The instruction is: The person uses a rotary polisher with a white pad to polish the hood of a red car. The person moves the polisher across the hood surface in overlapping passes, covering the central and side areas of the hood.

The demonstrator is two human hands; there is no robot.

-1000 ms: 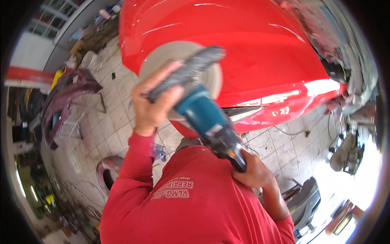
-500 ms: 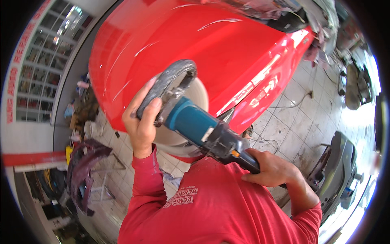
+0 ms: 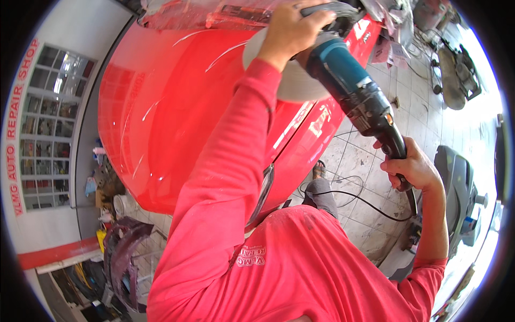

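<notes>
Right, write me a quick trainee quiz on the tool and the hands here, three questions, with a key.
1. Which hand grips the front handle of the polisher, and which grips the rear handle?
2. True or false: the polisher's motor housing is bright yellow.
3. Pick one. The black cord leaves the polisher at the: a) pad; b) front handle; c) rear handle.

Key:
1. Left hand on the front, right hand on the rear.
2. False; it is teal.
3. c

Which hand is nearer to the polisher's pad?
The left hand, on the front handle; the right hand grips the rear handle, farther from the pad.
</notes>
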